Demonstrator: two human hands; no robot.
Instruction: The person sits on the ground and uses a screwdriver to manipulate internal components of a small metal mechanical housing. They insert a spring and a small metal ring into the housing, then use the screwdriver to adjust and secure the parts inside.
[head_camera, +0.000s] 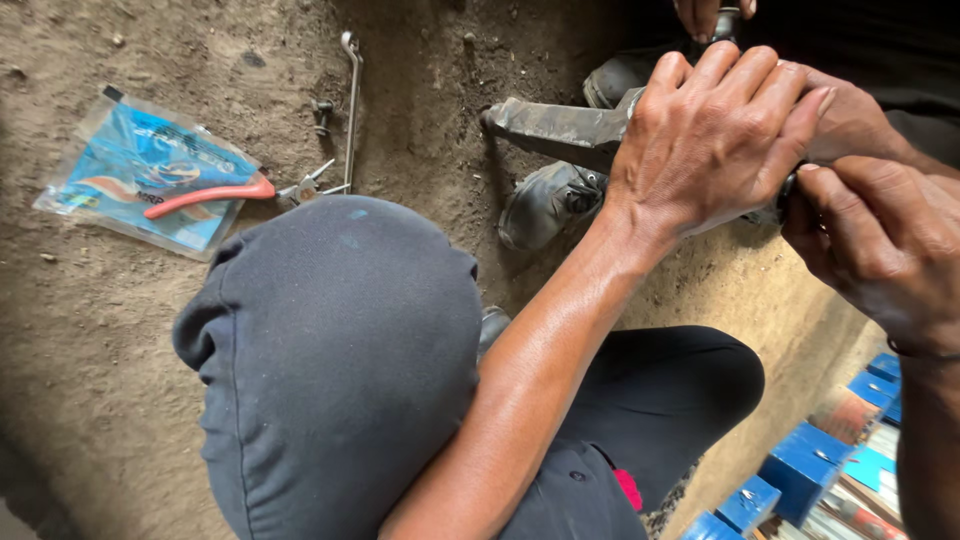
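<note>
While the person crouches over the dirt floor (90, 380), the left hand (715, 150) has its fingers clenched around a grey metal part (555, 128) held above the ground near a worn shoe (545, 203). The right hand (880, 250) curls its fingers about the part's dark end, just beside the left. Red-handled pliers (215, 193) lie on a blue plastic packet (150, 170) well apart, with a thin metal rod (352, 110) near them. Another person's hand (705, 15) shows at the top edge.
</note>
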